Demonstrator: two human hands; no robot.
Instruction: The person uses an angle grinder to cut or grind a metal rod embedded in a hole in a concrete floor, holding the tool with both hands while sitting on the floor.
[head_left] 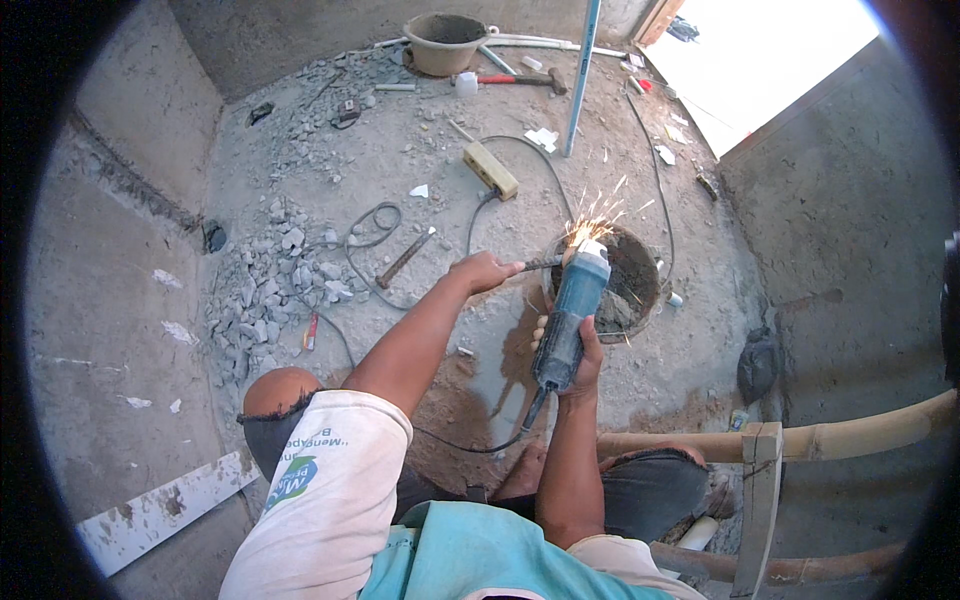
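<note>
My right hand (585,355) is wrapped round the body of a blue-green and black angle grinder (575,310), palm on its right side and fingertips showing at its left. Bright sparks (597,215) spray up from the grinder's head. My left hand (485,272) is closed on a short dark metal rod (540,263), whose far end meets the grinder head; the contact itself is hidden. Beneath the grinder, a round bucket (650,300) holds grey mortar. The grinder's black cord (470,448) loops back toward my knees.
A yellowish extension socket (490,170) lies ahead, with cable (375,240) curling left. Nearby is a metal chisel (405,258). Broken rubble (265,300) covers the left floor. Farther off are a sledgehammer (520,79), a mortar tub (443,50) and an upright blue pipe (582,80). Bamboo poles (860,427) stand at right.
</note>
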